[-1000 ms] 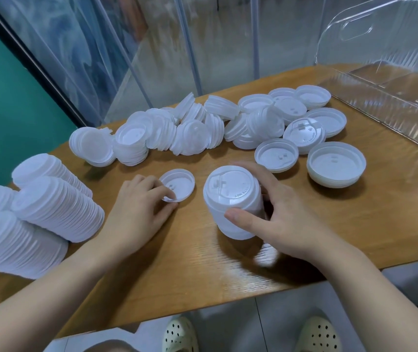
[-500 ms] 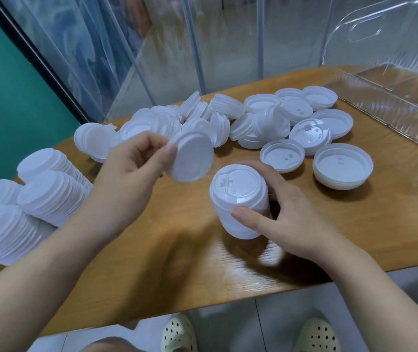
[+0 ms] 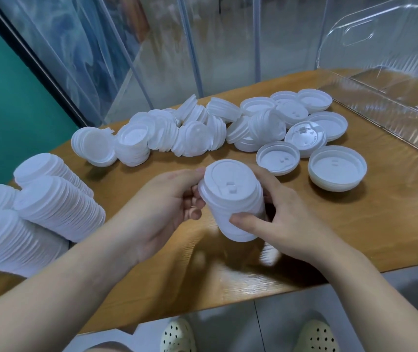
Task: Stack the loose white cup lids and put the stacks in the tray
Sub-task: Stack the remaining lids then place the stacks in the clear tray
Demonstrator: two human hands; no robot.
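Clear tray (image 3: 390, 118) upper right, untouched. Mid-frame, short lid stack (image 3: 230, 201) upright, gripped by right hand (image 3: 286, 224), fingers curled round; left hand (image 3: 167, 209) pinching top lid's rim. Could topple if pressed off-centre, leaving top lid askew.

Cut off by the frame at nine o'clock: long lid stacks (image 3: 25, 219) lying on their sides, far ends out of sight. Cut off at two o'clock: clear tray (image 3: 390, 115), right part beyond the edge. Hidden behind the held stack (image 3: 233, 201): right hand (image 3: 291, 224) fingertips. Hidden under the stack's base: table (image 3: 355, 224) contact, blurred. Too crowded to count at twelve o'clock: loose lids (image 3: 192, 133) overlapping.
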